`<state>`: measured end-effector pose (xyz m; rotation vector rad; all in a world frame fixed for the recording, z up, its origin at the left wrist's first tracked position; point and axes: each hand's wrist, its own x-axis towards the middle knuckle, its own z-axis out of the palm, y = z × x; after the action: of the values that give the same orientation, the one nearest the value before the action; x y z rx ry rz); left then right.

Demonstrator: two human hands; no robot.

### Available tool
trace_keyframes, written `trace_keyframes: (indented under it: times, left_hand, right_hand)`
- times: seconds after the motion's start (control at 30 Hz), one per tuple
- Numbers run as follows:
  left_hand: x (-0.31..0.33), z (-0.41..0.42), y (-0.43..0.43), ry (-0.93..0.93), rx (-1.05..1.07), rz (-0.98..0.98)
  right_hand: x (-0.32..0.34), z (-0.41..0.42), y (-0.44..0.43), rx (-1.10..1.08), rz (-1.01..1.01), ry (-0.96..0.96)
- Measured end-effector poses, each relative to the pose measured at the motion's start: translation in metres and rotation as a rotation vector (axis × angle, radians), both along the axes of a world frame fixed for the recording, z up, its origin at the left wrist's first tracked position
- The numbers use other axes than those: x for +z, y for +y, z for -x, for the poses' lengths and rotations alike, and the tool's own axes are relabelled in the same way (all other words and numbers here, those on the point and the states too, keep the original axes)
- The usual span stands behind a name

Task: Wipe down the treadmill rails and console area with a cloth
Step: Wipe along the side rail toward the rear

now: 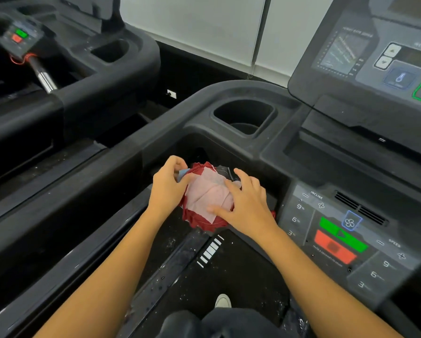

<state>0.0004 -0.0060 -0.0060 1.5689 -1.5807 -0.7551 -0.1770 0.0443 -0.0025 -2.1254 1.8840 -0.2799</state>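
A red cloth [199, 222] with a pale pink square [205, 195] on top is bunched between both hands, just in front of the console tray [190, 142]. My left hand [168, 189] pinches the cloth's left edge, where a bit of blue shows. My right hand [247, 203] lies over the cloth's right side with fingers spread and thumb on the pink square. The treadmill's left rail [82, 191] runs diagonally beside my left forearm. The control panel [338, 230] with green and red buttons sits to the right.
A cup holder [244, 118] is recessed behind the tray. The upright display [365, 52] stands at the top right. A second treadmill [65, 64] stands to the left. The dusty belt deck [204, 264] and my shoe [223, 301] are below.
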Motion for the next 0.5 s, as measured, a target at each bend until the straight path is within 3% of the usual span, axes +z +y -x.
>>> trace_keyframes:
  times: [0.1, 0.2, 0.3, 0.5]
  left_hand:
    - [-0.002, -0.006, -0.004, -0.27, -0.118, 0.121]
    - [-0.006, -0.011, -0.006, -0.488, -0.397, 0.272]
    - [-0.011, -0.009, -0.005, -0.564, -0.685, 0.269]
    - [-0.014, -0.014, -0.018, -0.599, -0.868, 0.185]
  right_hand:
    - [-0.003, -0.002, 0.0, -0.007, 0.022, -0.043]
    - [-0.002, -0.004, 0.0, -0.028, 0.016, -0.055]
    - [-0.001, -0.008, 0.002, -0.045, 0.053, -0.092]
    - [-0.008, -0.019, 0.007, -0.062, 0.157, -0.024]
